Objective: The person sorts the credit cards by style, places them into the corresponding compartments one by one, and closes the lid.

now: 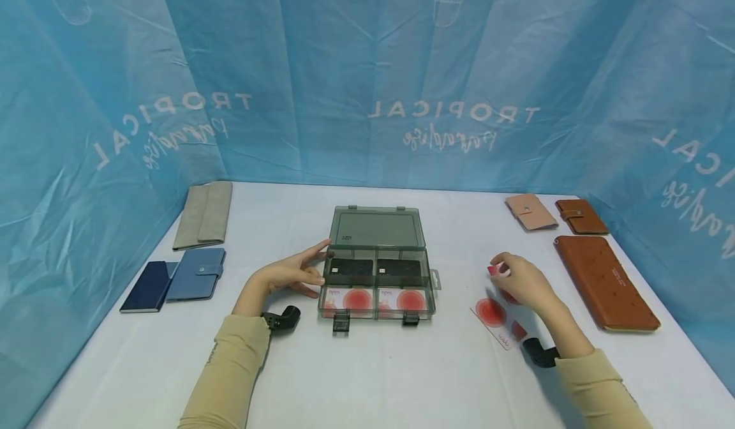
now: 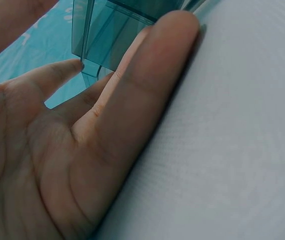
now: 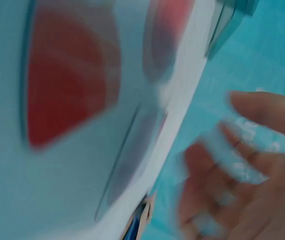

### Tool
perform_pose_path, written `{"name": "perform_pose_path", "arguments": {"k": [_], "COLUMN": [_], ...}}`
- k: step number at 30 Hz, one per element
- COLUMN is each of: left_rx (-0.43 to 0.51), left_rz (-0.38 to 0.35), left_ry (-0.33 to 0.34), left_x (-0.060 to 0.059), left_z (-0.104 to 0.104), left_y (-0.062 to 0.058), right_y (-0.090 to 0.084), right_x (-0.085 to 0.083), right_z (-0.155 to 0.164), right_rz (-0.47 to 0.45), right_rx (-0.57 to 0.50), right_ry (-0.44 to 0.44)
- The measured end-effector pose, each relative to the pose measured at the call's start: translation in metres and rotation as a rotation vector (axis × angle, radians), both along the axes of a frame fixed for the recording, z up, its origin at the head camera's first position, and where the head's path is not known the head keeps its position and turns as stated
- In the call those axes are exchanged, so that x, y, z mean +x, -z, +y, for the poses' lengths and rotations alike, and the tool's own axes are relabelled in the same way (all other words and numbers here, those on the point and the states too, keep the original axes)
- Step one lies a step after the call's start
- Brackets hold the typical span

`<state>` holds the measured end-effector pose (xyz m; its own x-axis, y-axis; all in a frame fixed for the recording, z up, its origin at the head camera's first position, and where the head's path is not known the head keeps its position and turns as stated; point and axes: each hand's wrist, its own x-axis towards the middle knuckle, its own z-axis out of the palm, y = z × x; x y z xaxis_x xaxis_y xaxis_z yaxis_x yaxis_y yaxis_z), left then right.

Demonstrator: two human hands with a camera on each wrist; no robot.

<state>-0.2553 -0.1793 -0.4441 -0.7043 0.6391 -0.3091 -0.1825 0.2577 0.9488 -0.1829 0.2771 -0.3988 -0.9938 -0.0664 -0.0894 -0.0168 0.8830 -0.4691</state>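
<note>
Covering pretty much everything is the white desk [image 1: 373,378], with a blue printed backdrop [image 1: 367,65] hung round it on three sides. Next biggest is the long brown wallet [image 1: 605,282], lying flat just out past the right hand, on its outer side. Then the smoky clear organizer box [image 1: 376,282], lid flipped back, sitting right at the tips of the left hand's fingers. It has four compartments: two dark cards in the far pair, two white cards with red circles in the near pair, and two black latches hanging off the front edge.

Well out beyond the left hand there's a grey folded wallet [image 1: 203,215], and nearer to it a blue snap wallet [image 1: 196,274] touching a navy one [image 1: 146,286]. Far past the right hand sit a pink card holder [image 1: 531,212] and a small brown one [image 1: 581,216], side by side but apart.

The left hand [image 1: 293,274] is released, fingers straight, tips against the box's left wall; the left wrist view shows the little-finger edge resting on the desk. The right hand [image 1: 525,282] has its fingers curled, pinching a red-and-white card [image 1: 492,269] at the tips. Directly under that hand, a couple more cards with red circles [image 1: 495,317] lie flat on the desk. The right wrist view is too blurred to add much.
</note>
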Motion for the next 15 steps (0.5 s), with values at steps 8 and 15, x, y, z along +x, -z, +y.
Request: {"name": "perform_pose_path", "arguments": {"k": [8,15], "left_rx": [-0.013,0.005], "left_rz": [-0.002,0.005], "left_ry": [-0.010,0.009], "left_x": [-0.001,0.000], "left_z": [-0.001,-0.001], "left_y": [0.000,0.002], "right_y": [0.002,0.006], "right_x": [-0.002,-0.013], "right_z": [0.016,0.019], "right_rz": [-0.263,-0.304], "right_rx": [0.222,0.102], "right_ry": [0.150,0.126]}}
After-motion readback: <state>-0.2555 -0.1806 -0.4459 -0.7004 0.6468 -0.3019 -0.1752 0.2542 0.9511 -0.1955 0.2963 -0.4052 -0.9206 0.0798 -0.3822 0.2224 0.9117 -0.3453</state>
